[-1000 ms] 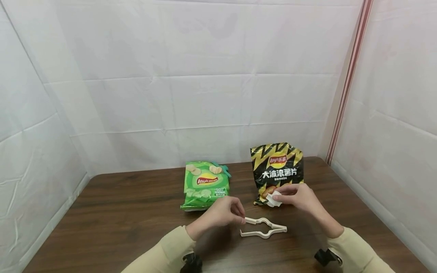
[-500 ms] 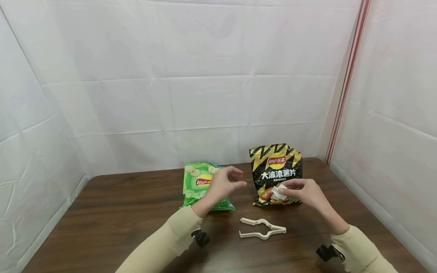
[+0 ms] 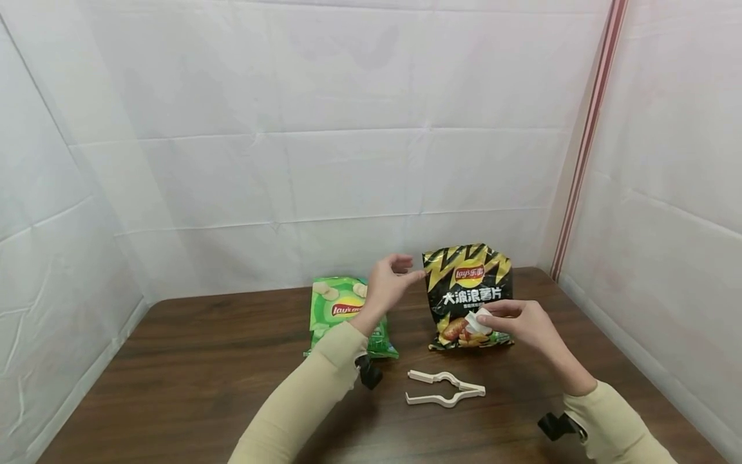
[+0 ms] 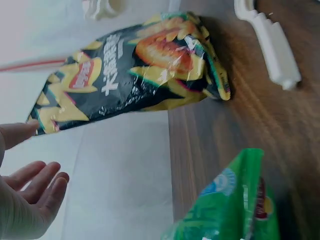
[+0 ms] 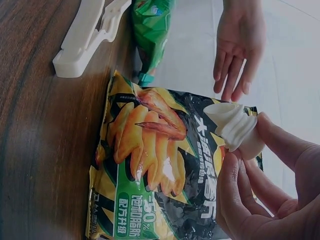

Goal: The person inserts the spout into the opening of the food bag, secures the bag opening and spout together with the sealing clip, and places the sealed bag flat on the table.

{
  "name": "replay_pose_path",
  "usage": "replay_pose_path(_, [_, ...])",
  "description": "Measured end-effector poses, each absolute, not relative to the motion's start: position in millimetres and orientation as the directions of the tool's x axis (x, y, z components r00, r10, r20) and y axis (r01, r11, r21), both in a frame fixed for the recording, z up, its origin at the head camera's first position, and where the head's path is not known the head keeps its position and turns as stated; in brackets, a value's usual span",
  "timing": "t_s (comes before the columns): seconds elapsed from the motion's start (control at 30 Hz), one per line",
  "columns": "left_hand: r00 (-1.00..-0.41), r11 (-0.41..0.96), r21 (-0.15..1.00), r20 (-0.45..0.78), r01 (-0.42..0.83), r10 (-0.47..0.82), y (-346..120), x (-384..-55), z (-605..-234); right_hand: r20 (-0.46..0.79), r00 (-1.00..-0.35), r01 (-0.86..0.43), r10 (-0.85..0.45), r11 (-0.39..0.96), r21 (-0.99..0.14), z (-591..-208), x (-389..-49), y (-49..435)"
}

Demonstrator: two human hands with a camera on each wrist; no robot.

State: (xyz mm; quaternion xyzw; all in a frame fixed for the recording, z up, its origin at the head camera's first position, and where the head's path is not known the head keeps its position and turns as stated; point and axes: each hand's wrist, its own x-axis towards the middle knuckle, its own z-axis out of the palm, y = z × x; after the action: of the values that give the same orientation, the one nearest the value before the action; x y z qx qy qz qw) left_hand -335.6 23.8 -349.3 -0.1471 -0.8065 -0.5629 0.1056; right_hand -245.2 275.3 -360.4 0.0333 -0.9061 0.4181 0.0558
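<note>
A black and yellow chip bag (image 3: 469, 283) stands upright at the back right of the table. My left hand (image 3: 390, 283) is raised beside its upper left edge, fingers spread from the thumb and holding nothing. In the left wrist view the thumb (image 4: 16, 134) overlaps the bag's top corner; whether it touches, I cannot tell. My right hand (image 3: 524, 322) pinches a small white ridged, funnel-shaped piece (image 5: 234, 127) between thumb and fingers, in front of the bag's lower face. A white hinged bag clip (image 3: 447, 402) lies spread apart on the table, nearer me.
To the left stands a green chip bag (image 3: 330, 316), partly hidden behind my left forearm. A bit of teal (image 5: 145, 78) shows at its end in the right wrist view. White sheeting (image 3: 348, 174) hangs behind the wooden table (image 3: 191, 361) and along both sides.
My left hand has let go of the white bag clip and moved up and away to the black bag's edge. The right hand has shifted slightly up and right, keeping the white piece.
</note>
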Motion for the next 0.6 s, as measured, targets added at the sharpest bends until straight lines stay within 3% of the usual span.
replay_pose_path(0.33, [-0.933, 0.329, 0.876, 0.303, 0.354, 0.196, 34, -346, -346, 0.127, -0.992, -0.102, -0.008, 0.647, -0.756, -357, -247, 277])
replay_pose_path(0.6, [-0.932, 0.324, 0.876, 0.311, 0.357, 0.184, 38, -344, -349, 0.124, -0.992, -0.095, -0.002, 0.655, -0.749, -354, -248, 278])
